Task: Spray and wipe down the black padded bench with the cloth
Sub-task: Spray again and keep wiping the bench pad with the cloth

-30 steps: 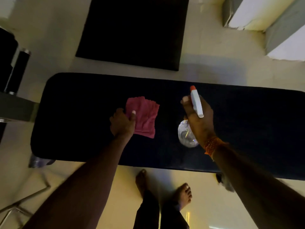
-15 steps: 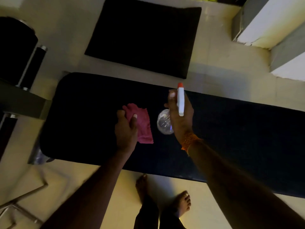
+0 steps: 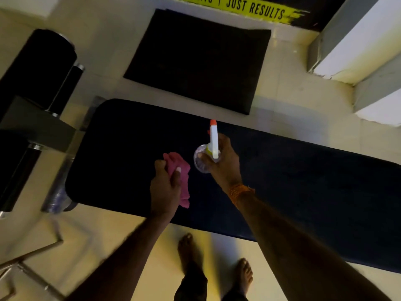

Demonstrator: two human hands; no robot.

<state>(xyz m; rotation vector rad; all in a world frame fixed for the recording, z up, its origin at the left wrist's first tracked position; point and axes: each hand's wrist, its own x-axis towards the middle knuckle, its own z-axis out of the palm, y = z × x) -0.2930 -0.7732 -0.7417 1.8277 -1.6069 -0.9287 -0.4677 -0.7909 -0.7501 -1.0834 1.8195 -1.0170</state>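
Note:
The black padded bench point(image 3: 303, 181) runs across the middle of the view from left to right. My left hand point(image 3: 165, 190) grips a bunched pink cloth point(image 3: 183, 177) and holds it against the bench near its left half. Just to the right, my right hand point(image 3: 225, 164) holds a clear spray bottle point(image 3: 202, 158) with a white trigger head and an orange nozzle tip, upright above the pad. The nozzle points away from me. An orange thread band sits on my right wrist.
A black floor mat point(image 3: 195, 59) lies beyond the bench on the pale tiled floor. Black rollers and a grey frame part point(image 3: 36, 127) stand at the bench's left end. White and grey blocks point(image 3: 358, 46) are at the upper right. My bare feet point(image 3: 217, 266) stand by the near edge.
Both hands have shifted left along the bench. The cloth, flat and spread a second ago, is now bunched in my left hand. The bottle has come closer to the cloth.

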